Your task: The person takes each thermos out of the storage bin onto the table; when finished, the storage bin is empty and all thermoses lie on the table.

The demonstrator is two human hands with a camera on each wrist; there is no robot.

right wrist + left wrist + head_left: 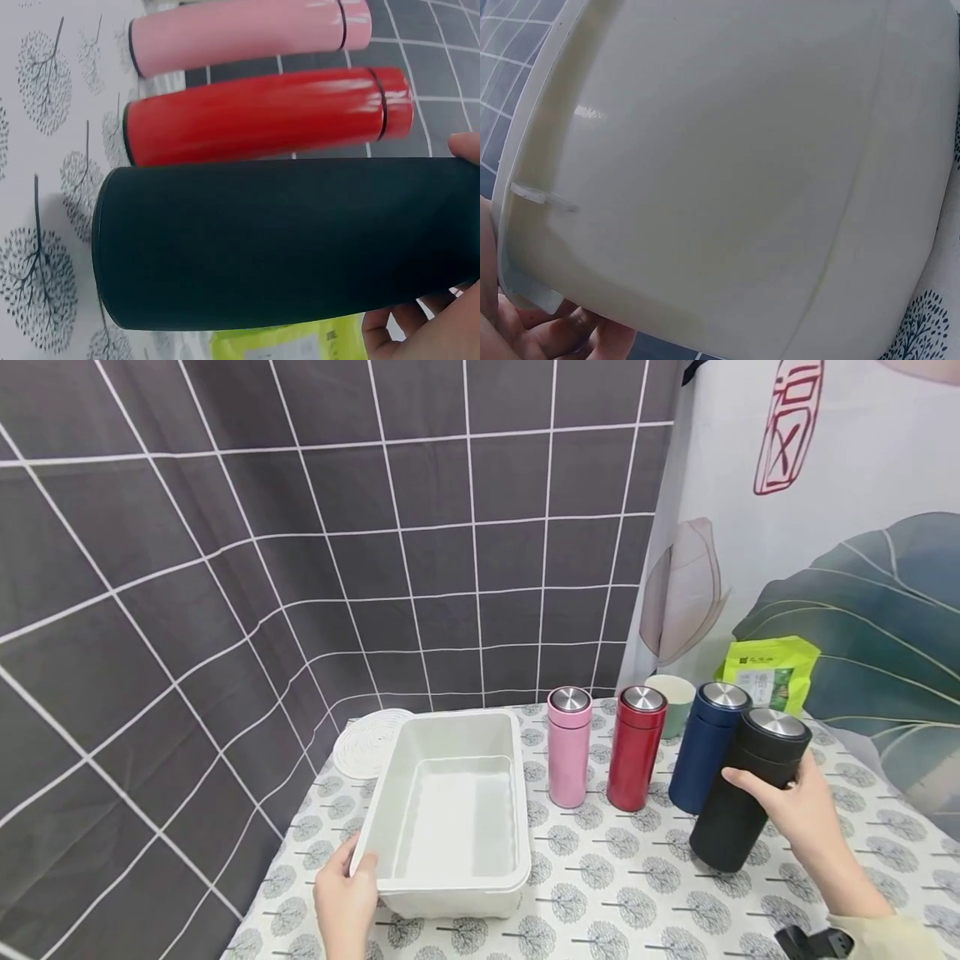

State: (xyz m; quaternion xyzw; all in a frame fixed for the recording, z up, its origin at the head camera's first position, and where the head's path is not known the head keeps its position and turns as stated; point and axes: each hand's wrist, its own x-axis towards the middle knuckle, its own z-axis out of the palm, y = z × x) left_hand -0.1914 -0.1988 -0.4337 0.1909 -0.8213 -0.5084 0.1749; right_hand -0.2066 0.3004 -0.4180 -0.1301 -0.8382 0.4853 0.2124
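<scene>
Dark grey tiled wall (300, 527) w/ white grout lines fills the back and left; a pale curtain (825, 527) printed w/ leaves hangs on the right. Below sits a table (637, 893) under a white cloth w/ small grey tree prints.

Left hand (345, 897) is at approx 7 o'clock in the head view, gripping the near left corner of a white plastic bin (450, 881) — thumb over the rim, fingers curled beneath, as the left wrist cam shows fingertips (562, 334) under the bin's edge (705, 187). Bin is open-topped, nothing inside it, standing left of table centre. A round white woven coaster (367, 739) lies just behind its far left corner, at 11 o'clock of the bin.

Right hand (795, 810) is at approx 4 o'clock, wrapped round a black flask (746, 793) — fingers across its front near the top, thumb side behind. Flask is tilted, top leaning right; can't tell if its base touches the cloth. Right wrist cam shows the black flask (285, 240) close up, w/ fingertips (465, 150) at its edge.

At 12 o'clock from that hand stands a row, left to right: pink flask (568, 747), red flask (636, 747), navy flask (705, 747) — all upright, steel caps on. Navy one is just beside the black. Behind them are a pale green cup (675, 697) and a green packet (772, 672) against the curtain.
</scene>
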